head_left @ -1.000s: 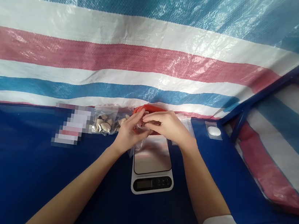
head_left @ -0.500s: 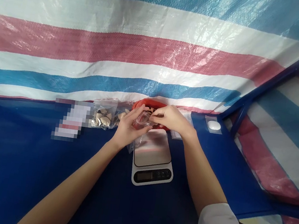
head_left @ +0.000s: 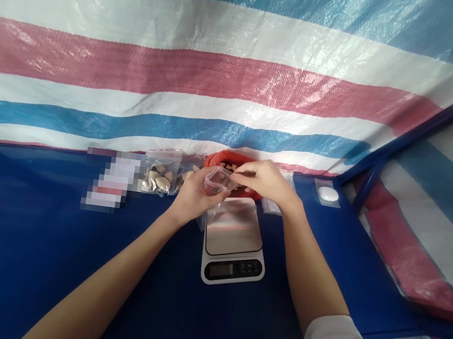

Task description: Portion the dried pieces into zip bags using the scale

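Observation:
My left hand (head_left: pixel 194 196) is curled round a clear plastic bag (head_left: pixel 219 179), whose mouth stands wide open above the back edge of a kitchen scale (head_left: pixel 234 237). At the right side of that mouth, my right hand (head_left: pixel 260 180) pinches the bag's rim with thumb and forefinger. Whether anything else is between those fingers is too small to tell. Just behind both hands lies a red bag (head_left: pixel 228 157) holding several brown pieces, partly covered by the hands. The scale has a bare metal plate and a dark display.
Left of my hands, clear zip bags (head_left: pixel 160 175) hold pale, shell-like pieces. A white oval object (head_left: pixel 328 194) rests on a small clear bag at the right. Striped sheeting (head_left: pixel 180 74) rises behind the blue table (head_left: pixel 53 247). A blue frame bar (head_left: pixel 405 140) slants at the right.
The clear bag's mouth has opened wider between my hands. My right hand has shifted slightly right, and the whole view has moved a little.

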